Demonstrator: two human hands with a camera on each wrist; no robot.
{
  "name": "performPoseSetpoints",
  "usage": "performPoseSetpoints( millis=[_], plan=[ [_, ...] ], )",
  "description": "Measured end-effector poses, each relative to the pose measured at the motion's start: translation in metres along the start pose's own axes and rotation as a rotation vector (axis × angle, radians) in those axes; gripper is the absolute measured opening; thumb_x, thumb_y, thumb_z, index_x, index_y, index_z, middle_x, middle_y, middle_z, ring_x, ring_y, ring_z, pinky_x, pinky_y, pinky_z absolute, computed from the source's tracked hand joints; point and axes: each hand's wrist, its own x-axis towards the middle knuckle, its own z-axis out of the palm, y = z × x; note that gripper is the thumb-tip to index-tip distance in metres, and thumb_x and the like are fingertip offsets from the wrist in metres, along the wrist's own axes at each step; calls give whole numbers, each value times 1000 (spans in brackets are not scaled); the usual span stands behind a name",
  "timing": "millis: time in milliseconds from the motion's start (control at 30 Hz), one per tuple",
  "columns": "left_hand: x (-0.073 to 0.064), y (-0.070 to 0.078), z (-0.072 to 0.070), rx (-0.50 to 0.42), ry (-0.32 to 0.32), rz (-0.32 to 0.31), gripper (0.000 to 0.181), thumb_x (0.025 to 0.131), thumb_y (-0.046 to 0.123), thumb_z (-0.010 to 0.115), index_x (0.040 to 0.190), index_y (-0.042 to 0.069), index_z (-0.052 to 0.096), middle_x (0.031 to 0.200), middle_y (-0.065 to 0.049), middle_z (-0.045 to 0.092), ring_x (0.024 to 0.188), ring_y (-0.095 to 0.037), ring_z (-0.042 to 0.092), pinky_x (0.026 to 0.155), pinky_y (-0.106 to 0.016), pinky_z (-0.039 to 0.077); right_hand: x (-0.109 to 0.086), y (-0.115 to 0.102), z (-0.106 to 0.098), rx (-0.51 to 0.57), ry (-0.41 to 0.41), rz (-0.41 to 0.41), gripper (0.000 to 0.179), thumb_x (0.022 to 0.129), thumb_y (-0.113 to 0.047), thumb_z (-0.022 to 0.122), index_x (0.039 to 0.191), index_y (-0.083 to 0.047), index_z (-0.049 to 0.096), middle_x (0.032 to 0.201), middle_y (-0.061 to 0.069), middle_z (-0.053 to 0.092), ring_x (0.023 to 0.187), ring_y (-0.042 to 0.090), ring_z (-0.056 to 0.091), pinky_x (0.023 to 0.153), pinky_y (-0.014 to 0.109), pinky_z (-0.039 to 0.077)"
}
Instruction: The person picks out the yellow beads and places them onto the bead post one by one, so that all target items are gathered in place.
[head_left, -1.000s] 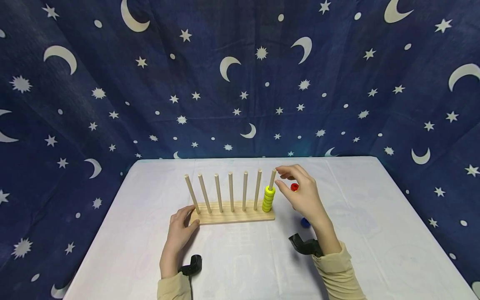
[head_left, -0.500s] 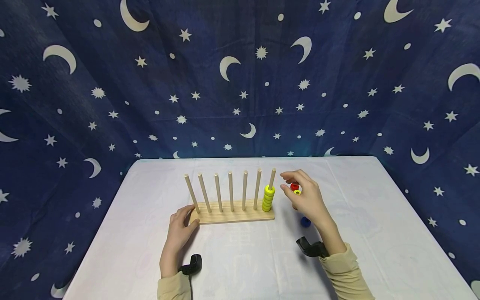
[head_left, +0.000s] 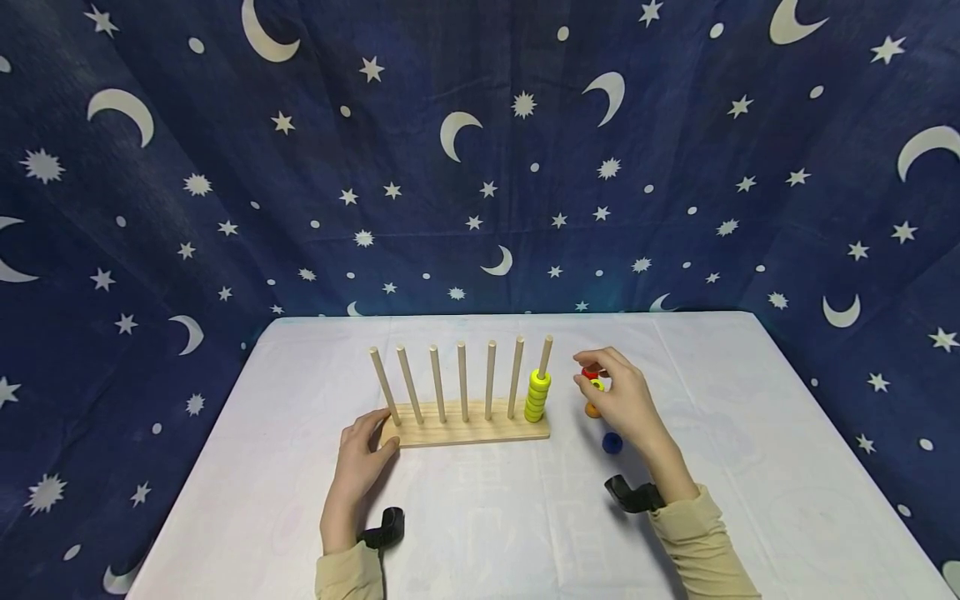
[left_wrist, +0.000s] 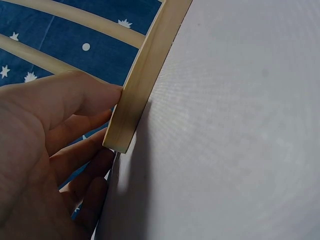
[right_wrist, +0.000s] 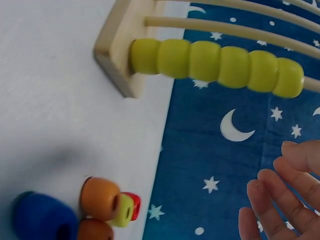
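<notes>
A wooden peg rack (head_left: 472, 431) with several upright pegs stands mid-table. Its rightmost peg carries a stack of yellow beads (head_left: 537, 396), seen large in the right wrist view. My left hand (head_left: 356, 467) holds the rack's left end, thumb (left_wrist: 100, 95) at the base's edge and fingers behind. My right hand (head_left: 626, 404) hovers right of the rack with fingers bent loosely and nothing between them. Below and behind it lie loose beads: red (head_left: 589, 372), yellow (head_left: 597, 384), orange (head_left: 592, 410) and blue (head_left: 612, 443). A second orange bead (right_wrist: 95, 230) shows in the right wrist view.
A white cloth covers the table (head_left: 480, 525). Behind it hangs a dark blue curtain (head_left: 420, 158) with moons and stars. Black camera mounts (head_left: 633, 495) sit on both wrists.
My right hand has moved away from the rightmost peg, to the right and over the loose beads, uncovering the orange one. The left hand and the rack stay put.
</notes>
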Motion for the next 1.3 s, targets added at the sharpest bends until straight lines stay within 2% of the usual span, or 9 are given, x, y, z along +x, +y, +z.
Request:
performPoseSetpoints(
  millis=[267,567,800,1300],
  plan=[
    [1,-1,1,1,3,2,51,85,16,66,134,8,54,143,-14,49,131,-35,37,110,-57,30,2,18,2,-49,-25,15,28,86,-10,68,113,-6,65,106,13,66,100,30,61,89,50,49],
    [1,0,1,15,-1,7,52,85,15,65,135,7,53,143,-15,48,131,-35,37,109,-58,31,3,31,0,-116,-114,105,31,86,-17,67,116,-7,64,115,11,65,105,28,58,92,50,46],
    [1,0,1,19,1,2,51,85,15,65,135,8,53,143,-15,49,131,-35,37,109,-58,31,5,44,0,-153,-152,130,33,87,-18,68,118,-9,64,116,12,65,107,31,58,90,52,46],
    [0,0,1,11,5,2,52,85,15,65,135,7,53,143,-15,48,132,-35,36,110,-59,29,16,62,7,-176,-231,209,37,87,-22,68,120,-8,61,118,13,63,111,34,58,90,53,47]
  ],
)
